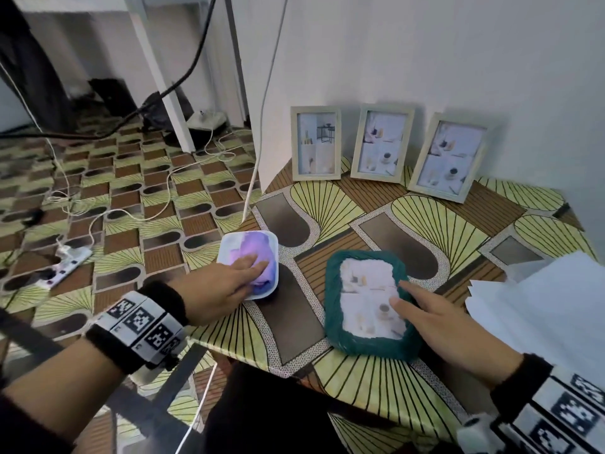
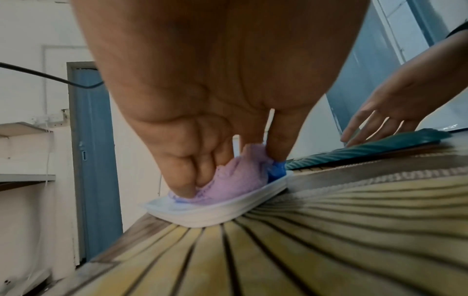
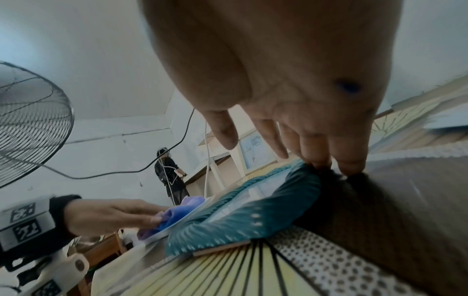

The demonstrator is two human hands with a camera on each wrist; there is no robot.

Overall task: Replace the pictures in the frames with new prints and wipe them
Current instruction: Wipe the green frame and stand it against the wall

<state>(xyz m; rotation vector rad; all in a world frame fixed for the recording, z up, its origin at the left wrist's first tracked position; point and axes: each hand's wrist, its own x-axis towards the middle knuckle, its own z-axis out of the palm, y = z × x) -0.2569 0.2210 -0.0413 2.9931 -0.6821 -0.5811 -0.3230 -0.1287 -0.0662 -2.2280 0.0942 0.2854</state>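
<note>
A: Item one, surface. A table [image 1: 435,221] covered in a fan-patterned cloth is set against a white wall; the same pattern is carried on the floor [image 1: 131,191], where white cables [image 1: 163,194] and a power strip [image 1: 70,260] are laid.

B: Item two, task things. A teal-wrapped frame [image 1: 370,303] is laid flat near the front edge, and the right hand [image 1: 435,319], fingers straight, is pressed on its right border. Three wooden frames [image 1: 379,147] are propped upright along the wall.

A: A purple cloth [image 1: 258,257] in a white tray [image 1: 229,250] at the left edge is pinched by the left hand [image 1: 222,286].

B: Only in the right wrist view are a fan [image 3: 30,124] and a distant person [image 3: 169,178] recorded. White paper sheets [image 1: 540,303] are stacked at the right edge; bare cloth is left between the flat frame and the propped ones.
</note>
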